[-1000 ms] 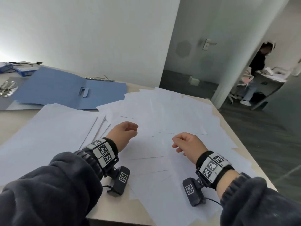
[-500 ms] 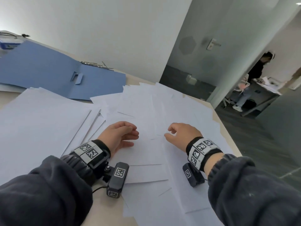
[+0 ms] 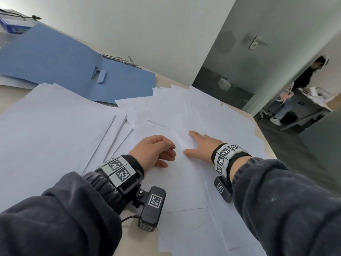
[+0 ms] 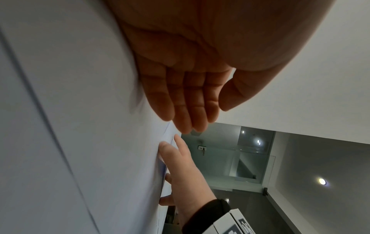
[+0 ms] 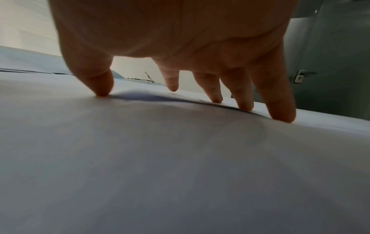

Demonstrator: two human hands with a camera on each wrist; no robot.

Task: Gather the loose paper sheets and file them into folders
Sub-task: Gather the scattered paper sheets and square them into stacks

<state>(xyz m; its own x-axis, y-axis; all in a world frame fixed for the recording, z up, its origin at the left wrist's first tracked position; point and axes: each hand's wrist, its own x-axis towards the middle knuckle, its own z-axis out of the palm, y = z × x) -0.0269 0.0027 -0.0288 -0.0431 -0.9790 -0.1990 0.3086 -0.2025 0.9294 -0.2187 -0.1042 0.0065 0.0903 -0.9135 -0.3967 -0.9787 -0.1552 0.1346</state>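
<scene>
Far left, at the table's back edge: a small blue-and-white box (image 3: 17, 26) with a black cable beside it. Next to it, lying open and flat: a blue paper folder (image 3: 55, 61), matte, creased down the middle, with a small cut tab standing up from its inner face; thin metal fastener strips (image 3: 120, 59) along its far edge, near the wall. In front of the folder, spread over most of the light tabletop (image 3: 11, 93): loose white paper sheets (image 3: 55, 130), plain and unprinted as far as can be told, a roughly squared stack on the left with a few edges fanned out, then a looser overlapping scatter toward the centre and right, corners pointing in many directions, some reaching the table's right edge. Resting on its outer edge on the sheets near the middle: left hand (image 3: 154, 151), fingers loosely curled and relaxed, holding nothing. Just beside it, apart by a narrow gap: right hand (image 3: 201, 146), fingers spread and straight, thumb and fingertips (image 5: 283, 117) pressing down on the top sheet, which buckles up slightly between thumb and fingers in the right wrist view. Dark sleeves and marker-covered wristbands on both forearms. Further right: a grey door with a handle (image 3: 256, 42), and through the opening a person (image 3: 295, 93) standing at a desk.
</scene>
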